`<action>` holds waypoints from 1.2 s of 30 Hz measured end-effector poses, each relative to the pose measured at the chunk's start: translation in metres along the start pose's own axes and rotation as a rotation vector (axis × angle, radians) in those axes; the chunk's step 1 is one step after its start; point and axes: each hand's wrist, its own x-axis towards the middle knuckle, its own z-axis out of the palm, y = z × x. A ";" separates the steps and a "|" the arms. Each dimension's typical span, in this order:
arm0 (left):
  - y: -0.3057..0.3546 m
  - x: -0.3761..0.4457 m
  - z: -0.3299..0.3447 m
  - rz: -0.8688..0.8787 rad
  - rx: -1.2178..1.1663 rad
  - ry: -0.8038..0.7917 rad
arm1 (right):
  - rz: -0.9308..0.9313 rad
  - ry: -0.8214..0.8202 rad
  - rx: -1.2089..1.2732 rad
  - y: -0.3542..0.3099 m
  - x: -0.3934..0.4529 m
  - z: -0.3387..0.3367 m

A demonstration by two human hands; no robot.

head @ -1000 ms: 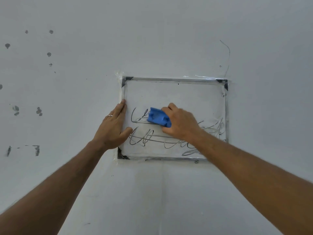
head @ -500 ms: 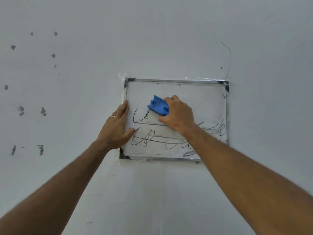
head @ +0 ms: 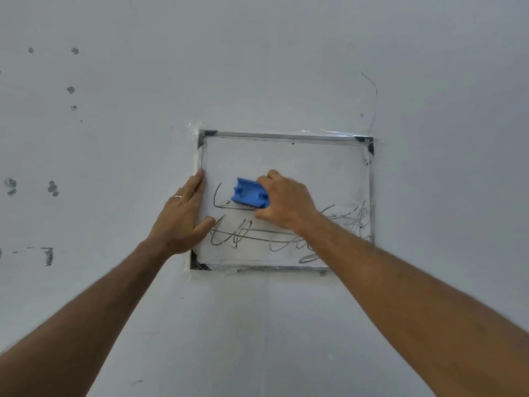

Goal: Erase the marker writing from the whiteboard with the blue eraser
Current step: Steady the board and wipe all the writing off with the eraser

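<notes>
A small metal-framed whiteboard [head: 286,161] is taped to a pale wall. Black marker writing [head: 243,234] loops across its lower half, with more scrawl at the right edge. My right hand [head: 286,202] grips the blue eraser [head: 250,194] and presses it against the board's left middle, over the upper line of writing. My left hand [head: 183,216] lies flat with fingers apart on the board's left frame edge, the thumb resting on the board surface. It wears a ring.
The wall [head: 257,53] around the board carries dark spots and smudges at the left [head: 53,188] and a thin crack or wire above the board's top right corner [head: 372,104]. Clear tape covers the frame corners.
The eraser rose toward the board's upper left half a second ago, then came back down onto the upper line of writing. My left hand stayed on the frame.
</notes>
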 end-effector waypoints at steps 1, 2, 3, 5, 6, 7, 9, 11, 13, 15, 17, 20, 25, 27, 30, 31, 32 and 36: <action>0.001 0.000 0.000 -0.005 -0.002 0.001 | 0.042 0.026 0.007 0.001 0.006 -0.004; 0.002 0.000 0.001 -0.011 -0.004 -0.001 | 0.084 0.058 0.029 -0.003 0.011 -0.006; 0.004 0.000 0.001 -0.018 -0.005 -0.005 | 0.105 0.088 0.056 -0.010 0.013 -0.003; 0.004 0.000 0.002 -0.020 -0.003 -0.005 | 0.047 0.090 0.070 -0.024 0.007 0.007; 0.003 -0.001 0.001 -0.011 -0.002 0.001 | 0.000 0.061 0.054 -0.025 0.002 0.012; 0.002 -0.001 -0.001 0.002 -0.005 0.004 | -0.038 0.024 0.027 -0.020 -0.002 0.012; -0.001 -0.003 -0.002 0.023 -0.018 0.008 | -0.046 0.002 -0.025 -0.006 0.002 0.004; -0.001 -0.003 -0.002 0.031 -0.031 0.018 | 0.032 0.064 0.008 -0.005 0.015 -0.003; 0.001 -0.004 -0.001 0.022 -0.047 0.027 | 0.061 0.114 0.068 -0.021 0.019 0.003; 0.001 -0.005 0.001 0.013 -0.065 0.059 | -0.023 0.079 0.068 -0.033 0.013 0.014; -0.001 -0.005 0.002 0.011 -0.084 0.089 | -0.103 0.008 0.020 -0.026 0.009 0.013; -0.001 -0.005 0.006 0.008 -0.111 0.119 | -0.053 0.035 -0.016 -0.015 0.027 -0.002; -0.001 -0.004 0.010 0.002 -0.131 0.150 | -0.119 0.017 0.032 -0.034 0.016 0.014; -0.002 -0.005 0.009 0.008 -0.132 0.148 | -0.166 -0.033 -0.024 -0.028 0.017 0.009; -0.001 -0.004 0.008 0.014 -0.136 0.152 | -0.068 0.031 -0.010 -0.029 0.034 0.001; -0.001 -0.004 0.007 0.012 -0.137 0.153 | -0.047 0.048 0.026 -0.035 0.033 0.003; 0.000 -0.004 0.007 0.010 -0.140 0.153 | -0.062 0.050 0.045 -0.041 0.028 0.008; -0.002 -0.004 0.004 0.011 -0.145 0.151 | -0.168 -0.036 -0.043 -0.031 0.025 0.006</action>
